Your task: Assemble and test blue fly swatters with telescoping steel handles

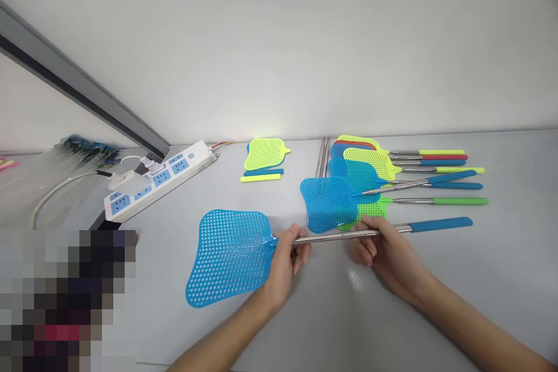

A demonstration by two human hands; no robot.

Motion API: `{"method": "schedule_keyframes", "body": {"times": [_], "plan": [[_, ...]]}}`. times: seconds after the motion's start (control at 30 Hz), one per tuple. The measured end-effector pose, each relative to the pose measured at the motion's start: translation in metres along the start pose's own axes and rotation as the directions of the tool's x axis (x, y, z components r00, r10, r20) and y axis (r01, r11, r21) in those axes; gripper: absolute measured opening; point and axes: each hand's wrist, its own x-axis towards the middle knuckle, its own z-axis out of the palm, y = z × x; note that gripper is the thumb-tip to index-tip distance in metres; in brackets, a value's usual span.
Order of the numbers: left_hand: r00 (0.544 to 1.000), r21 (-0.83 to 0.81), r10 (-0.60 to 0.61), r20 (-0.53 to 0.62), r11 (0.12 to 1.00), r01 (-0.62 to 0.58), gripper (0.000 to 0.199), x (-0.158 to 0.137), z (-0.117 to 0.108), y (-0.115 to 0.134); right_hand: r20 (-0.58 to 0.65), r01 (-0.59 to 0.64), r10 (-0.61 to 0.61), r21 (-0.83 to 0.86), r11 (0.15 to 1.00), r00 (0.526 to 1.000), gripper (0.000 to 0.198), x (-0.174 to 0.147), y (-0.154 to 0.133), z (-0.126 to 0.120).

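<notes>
A blue fly swatter (231, 258) with a metal telescopic rod and a blue grip is held level above the grey table, its head to the left. My left hand (285, 261) is closed around the neck, where the perforated head meets the rod. Farther right, my right hand (379, 241) pinches the rod a little short of the blue grip. Just beyond my hands, several finished-looking swatters lie overlapped, among them a blue swatter (329, 203), a green swatter (460, 201) and a yellow swatter (366, 160), their handles pointing right.
Loose yellow swatter head (265, 154) lies over a blue one near the wall. Before them are a yellow grip tube (261, 178) and a blue one. Bare metal rods (322, 157) lie beside the pile. A white power strip (161, 180) with plugged cables stands left, near clear plastic bags (81, 168).
</notes>
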Motion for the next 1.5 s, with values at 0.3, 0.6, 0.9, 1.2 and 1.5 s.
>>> {"method": "schedule_keyframes", "body": {"times": [0.3, 0.6, 0.9, 1.2, 1.5], "plan": [[1.0, 0.162, 0.009, -0.016, 0.987, -0.006, 0.053, -0.005, 0.007, 0.004, 0.021, 0.0, 0.0, 0.028, 1.0, 1.0, 0.045, 0.001, -0.002, 0.0], [0.999, 0.252, -0.024, -0.047, 0.967, 0.035, 0.056, -0.005, 0.01, -0.001, 0.042, 0.005, -0.007, 0.048, 0.999, 0.999, 0.045, 0.002, -0.002, -0.002], [1.0, 0.23, -0.002, -0.001, 0.973, 0.002, 0.056, -0.004, 0.009, -0.007, 0.055, 0.019, -0.022, 0.062, 0.998, 0.998, 0.045, 0.004, -0.002, -0.002], [0.999, 0.18, 0.0, 0.04, 0.984, -0.007, 0.057, -0.007, 0.01, -0.009, 0.084, 0.031, -0.032, 0.013, 0.999, 0.996, 0.048, 0.004, -0.003, 0.0], [0.999, 0.169, 0.001, 0.034, 0.986, -0.007, 0.057, -0.004, 0.011, -0.008, 0.083, 0.032, -0.03, -0.015, 0.999, 0.996, 0.049, 0.003, -0.005, 0.002]]}}
